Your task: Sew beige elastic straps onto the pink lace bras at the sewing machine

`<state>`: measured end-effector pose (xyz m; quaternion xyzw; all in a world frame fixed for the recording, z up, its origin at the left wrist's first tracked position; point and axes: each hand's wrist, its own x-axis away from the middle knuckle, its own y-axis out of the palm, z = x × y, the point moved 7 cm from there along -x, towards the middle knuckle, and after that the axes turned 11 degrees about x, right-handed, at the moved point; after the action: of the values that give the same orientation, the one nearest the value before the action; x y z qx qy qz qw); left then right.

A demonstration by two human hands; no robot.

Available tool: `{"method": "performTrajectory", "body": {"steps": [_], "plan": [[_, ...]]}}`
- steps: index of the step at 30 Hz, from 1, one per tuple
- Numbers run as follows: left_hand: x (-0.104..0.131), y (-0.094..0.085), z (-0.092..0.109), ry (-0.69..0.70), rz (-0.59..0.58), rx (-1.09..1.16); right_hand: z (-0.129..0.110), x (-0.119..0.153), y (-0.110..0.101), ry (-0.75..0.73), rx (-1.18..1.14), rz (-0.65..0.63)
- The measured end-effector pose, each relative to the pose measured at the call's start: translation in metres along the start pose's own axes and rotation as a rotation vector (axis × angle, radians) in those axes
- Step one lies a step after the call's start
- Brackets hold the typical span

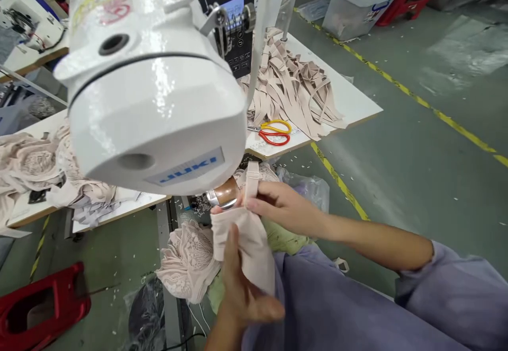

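Note:
Pale pink bra fabric (254,250) is in front of me, below the sewing machine head. My right hand (283,208) pinches the bra strap (252,179) between thumb and fingers where it meets the fabric's upper edge. Fingertips show past that edge; whose they are I cannot make out. My left hand (242,287) rests against the fabric from below, one finger stretched up along it and the thumb spread to the right. Its other fingers are hidden. Gathered lace bra cups (188,263) hang at the left of the fabric.
The white sewing machine (159,113) overhangs the work closely. Scissors (275,132) with yellow and red handles lie beside a heap of straps (293,86) on the table (361,107). More bra pieces (35,163) are piled left. A red stool (47,303) stands lower left.

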<state>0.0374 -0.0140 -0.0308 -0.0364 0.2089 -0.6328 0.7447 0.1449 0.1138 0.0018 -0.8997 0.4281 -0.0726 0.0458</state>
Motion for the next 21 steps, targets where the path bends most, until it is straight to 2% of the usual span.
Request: {"method": "performTrajectory", "body": {"steps": [2,3,5,8,10,15,21], "plan": [[-0.017,-0.011,0.005,0.102,-0.024,-0.114,-0.005,-0.02,-0.015,-0.127,0.286,0.181],[-0.025,-0.013,0.006,0.125,-0.045,-0.221,-0.002,-0.029,-0.018,-0.146,0.35,0.238],[-0.041,-0.012,0.006,0.136,-0.079,-0.451,0.011,-0.045,-0.019,-0.106,0.293,0.257],[-0.052,-0.011,0.009,0.161,-0.084,-0.665,0.027,-0.062,-0.016,-0.054,0.063,0.196],[-0.054,-0.012,0.009,0.133,-0.1,-0.717,0.025,-0.069,-0.019,-0.108,0.065,0.215],[-0.058,-0.022,0.002,0.025,-0.131,-0.719,0.005,-0.085,-0.024,-0.342,0.345,0.292],[-0.068,-0.029,0.002,-0.009,-0.15,-0.73,0.001,-0.096,-0.022,-0.422,0.45,0.3]]}}
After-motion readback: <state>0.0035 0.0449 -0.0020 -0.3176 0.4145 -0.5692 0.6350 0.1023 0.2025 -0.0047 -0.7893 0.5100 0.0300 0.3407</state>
